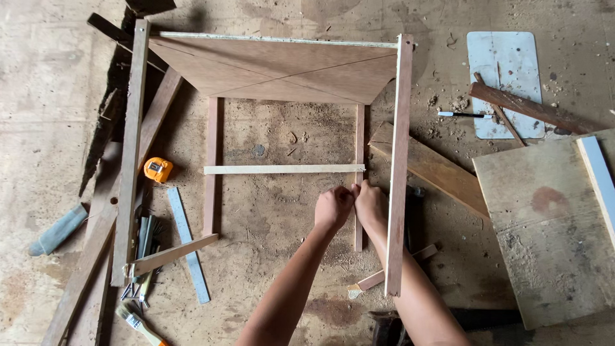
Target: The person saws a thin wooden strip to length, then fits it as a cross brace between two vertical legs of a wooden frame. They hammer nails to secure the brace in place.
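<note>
A wooden frame with a brown plywood panel [282, 67] at the far end lies on the dusty floor. A pale thin slat [282, 169] spans its two inner legs. My left hand [333, 208] and my right hand [370, 204] are side by side, fingers closed, at the inner right leg [359, 141] just below the slat's right end. What they pinch is too small to make out. The tall right rail [398, 166] stands right beside my right hand.
An orange tape measure [157, 169], a metal ruler [188, 253], several hand tools [144, 256] and a brush [139, 322] lie at the left. Planks [435, 168], a plywood sheet [551, 224] and a white board [506, 77] with a pencil [462, 115] lie at the right.
</note>
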